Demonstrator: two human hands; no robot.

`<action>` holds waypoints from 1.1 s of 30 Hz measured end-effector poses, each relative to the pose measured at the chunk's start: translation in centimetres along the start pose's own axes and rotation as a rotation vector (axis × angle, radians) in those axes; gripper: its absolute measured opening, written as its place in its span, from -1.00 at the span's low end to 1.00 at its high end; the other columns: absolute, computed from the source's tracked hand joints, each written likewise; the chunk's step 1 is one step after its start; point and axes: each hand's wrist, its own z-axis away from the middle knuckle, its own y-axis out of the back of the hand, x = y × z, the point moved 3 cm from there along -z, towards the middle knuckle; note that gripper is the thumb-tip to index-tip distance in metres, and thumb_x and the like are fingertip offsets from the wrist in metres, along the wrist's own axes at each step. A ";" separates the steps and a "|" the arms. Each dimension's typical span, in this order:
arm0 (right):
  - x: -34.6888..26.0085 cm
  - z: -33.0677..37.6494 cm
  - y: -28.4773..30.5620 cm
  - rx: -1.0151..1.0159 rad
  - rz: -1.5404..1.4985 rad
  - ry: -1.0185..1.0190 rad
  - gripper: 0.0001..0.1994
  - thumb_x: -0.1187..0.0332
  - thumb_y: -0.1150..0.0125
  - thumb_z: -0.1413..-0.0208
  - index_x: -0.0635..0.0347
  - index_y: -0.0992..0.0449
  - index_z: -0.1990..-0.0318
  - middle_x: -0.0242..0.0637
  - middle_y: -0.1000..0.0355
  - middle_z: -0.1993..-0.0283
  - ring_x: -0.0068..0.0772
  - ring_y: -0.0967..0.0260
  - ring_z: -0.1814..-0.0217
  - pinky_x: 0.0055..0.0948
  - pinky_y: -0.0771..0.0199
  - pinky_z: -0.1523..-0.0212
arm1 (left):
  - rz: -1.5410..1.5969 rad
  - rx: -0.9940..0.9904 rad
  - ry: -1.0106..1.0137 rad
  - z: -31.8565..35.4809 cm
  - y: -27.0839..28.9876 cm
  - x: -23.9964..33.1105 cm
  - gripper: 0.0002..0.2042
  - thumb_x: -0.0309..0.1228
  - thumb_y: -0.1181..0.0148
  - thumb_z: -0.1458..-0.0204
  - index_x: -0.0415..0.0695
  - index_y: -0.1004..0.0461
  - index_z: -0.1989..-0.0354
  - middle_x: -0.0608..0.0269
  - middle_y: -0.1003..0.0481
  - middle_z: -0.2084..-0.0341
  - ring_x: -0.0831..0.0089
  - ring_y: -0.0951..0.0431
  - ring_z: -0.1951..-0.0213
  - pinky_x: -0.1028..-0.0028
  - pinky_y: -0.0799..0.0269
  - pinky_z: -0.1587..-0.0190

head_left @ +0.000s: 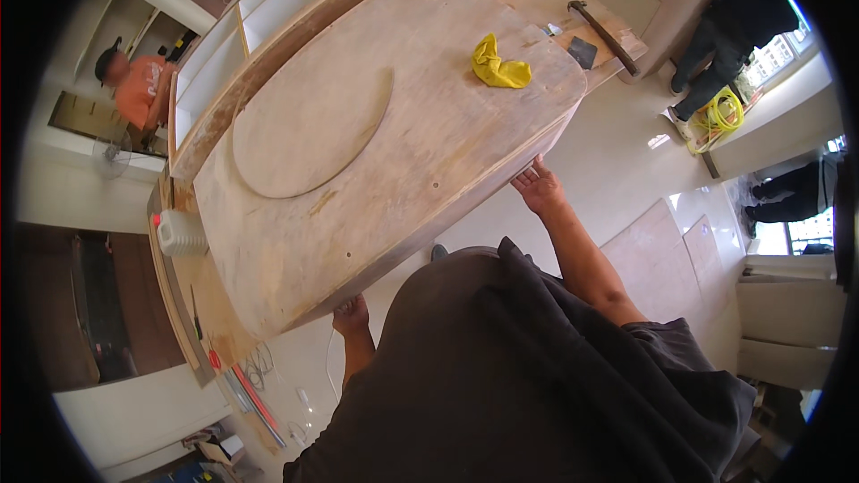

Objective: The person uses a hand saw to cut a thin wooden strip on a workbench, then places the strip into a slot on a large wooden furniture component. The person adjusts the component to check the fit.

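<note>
A large pale wooden panel [420, 116] with rounded ends and a deep side edge lies in front of me. On its left part is a flat piece with a curved edge [313, 139]. My left hand [352, 314] is at the panel's near edge, its fingers curled against the lower side and partly hidden by it. Farther right along the same edge, my right hand [539, 190] is turned palm up, with fingers stretched out and touching or just beneath the lower rim. A crumpled yellow cloth or glove [498, 64] rests on the panel, toward its far right.
A hammer [604, 34] and a dark square sheet [582, 53] lie at the right end. Behind the panel stands a white-lined wooden frame [268, 18]. A white jug [182, 233] is at left. One person [143, 85] is at left, another [729, 27] at right near yellow hose [723, 112].
</note>
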 end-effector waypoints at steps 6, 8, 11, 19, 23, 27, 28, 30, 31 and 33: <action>-0.5 -0.7 1.2 -0.061 -0.006 0.005 -0.15 -0.03 -0.18 -0.33 0.27 0.10 -0.53 0.11 0.05 -0.55 0.13 0.10 -0.60 0.11 0.07 -0.57 | -0.006 0.156 0.046 2.1 -3.3 -2.2 -0.71 -0.32 0.05 -0.36 -0.26 -0.49 -0.02 0.01 -0.57 0.02 0.06 -0.59 -0.02 -0.06 -0.48 -0.18; -0.4 -0.8 1.4 -0.051 -0.035 -0.047 -0.14 -0.05 -0.17 -0.33 0.27 0.10 -0.53 0.08 0.06 -0.56 0.12 0.12 -0.61 0.11 0.10 -0.57 | 0.024 0.113 0.051 2.4 -3.5 -2.3 -0.69 -0.27 0.06 -0.36 -0.25 -0.49 0.00 0.02 -0.60 0.07 0.07 -0.57 -0.05 -0.05 -0.44 -0.20; -0.3 -0.2 0.7 -0.041 -0.076 -0.148 -0.12 -0.09 -0.16 -0.32 0.25 0.11 -0.54 0.05 0.10 -0.58 0.12 0.16 -0.63 0.13 0.16 -0.58 | 0.071 0.051 0.078 2.3 -3.3 -2.5 -0.68 -0.24 0.07 -0.36 -0.25 -0.50 0.04 0.02 -0.61 0.16 0.06 -0.59 -0.01 -0.06 -0.45 -0.18; -0.5 1.4 -0.8 -0.008 0.040 -0.120 -0.13 -0.13 -0.10 -0.34 0.00 0.22 -0.58 0.15 0.27 -0.63 0.32 0.34 -0.66 0.30 0.30 -0.57 | 0.082 -0.036 0.085 0.3 -1.1 -1.5 -0.66 -0.23 0.14 -0.38 -0.25 -0.50 0.06 0.02 -0.61 0.21 0.05 -0.61 0.05 -0.09 -0.46 -0.16; -0.5 1.4 -1.0 0.106 0.047 -0.063 -0.13 -0.12 -0.08 -0.36 0.02 0.24 -0.59 0.21 0.28 -0.62 0.37 0.32 -0.65 0.35 0.28 -0.55 | 0.109 -0.012 0.114 0.5 -1.7 -1.9 -0.66 -0.24 0.13 -0.38 -0.26 -0.49 0.05 0.01 -0.61 0.19 0.04 -0.60 0.03 -0.09 -0.45 -0.17; -0.4 1.1 -1.1 0.149 0.051 -0.081 -0.14 -0.10 -0.05 -0.38 0.07 0.27 -0.59 0.22 0.29 -0.62 0.38 0.30 -0.64 0.36 0.22 -0.55 | 0.086 0.037 0.087 1.2 -2.3 -2.1 -0.66 -0.24 0.12 -0.37 -0.26 -0.50 0.05 0.01 -0.61 0.19 0.05 -0.60 0.01 -0.08 -0.44 -0.19; -0.4 1.1 -1.2 0.169 0.049 -0.084 -0.14 -0.10 -0.04 -0.39 0.08 0.28 -0.59 0.23 0.29 -0.62 0.38 0.29 -0.64 0.36 0.20 -0.54 | 0.075 0.041 0.076 1.4 -2.4 -2.1 -0.66 -0.25 0.12 -0.37 -0.26 -0.50 0.05 0.02 -0.61 0.20 0.05 -0.60 0.01 -0.08 -0.44 -0.20; -0.4 1.0 -1.2 0.193 0.050 -0.080 -0.20 -0.12 0.01 -0.40 0.07 0.18 -0.57 0.19 0.14 -0.58 0.32 0.13 -0.59 0.33 0.09 -0.52 | 0.061 0.064 0.062 2.0 -3.0 -2.4 -0.68 -0.27 0.10 -0.36 -0.26 -0.50 0.07 0.04 -0.60 0.23 0.07 -0.59 0.04 -0.06 -0.42 -0.21; -0.5 0.9 -1.0 0.206 0.050 -0.074 -0.22 -0.13 0.04 -0.41 0.06 0.14 -0.57 0.17 0.07 -0.56 0.29 0.05 -0.57 0.31 0.03 -0.51 | 0.056 0.083 0.063 2.4 -3.6 -2.8 -0.69 -0.28 0.10 -0.35 -0.26 -0.50 0.09 0.06 -0.59 0.26 0.09 -0.59 0.06 -0.05 -0.41 -0.21; -0.5 0.9 -0.8 0.189 0.037 -0.089 -0.24 -0.11 0.07 -0.43 0.06 0.17 -0.58 0.17 0.11 -0.58 0.29 0.08 -0.58 0.29 0.02 -0.52 | 0.071 0.075 0.081 3.0 -4.4 -3.1 -0.71 -0.30 0.10 -0.34 -0.25 -0.49 0.12 0.10 -0.56 0.29 0.14 -0.57 0.12 -0.02 -0.43 -0.18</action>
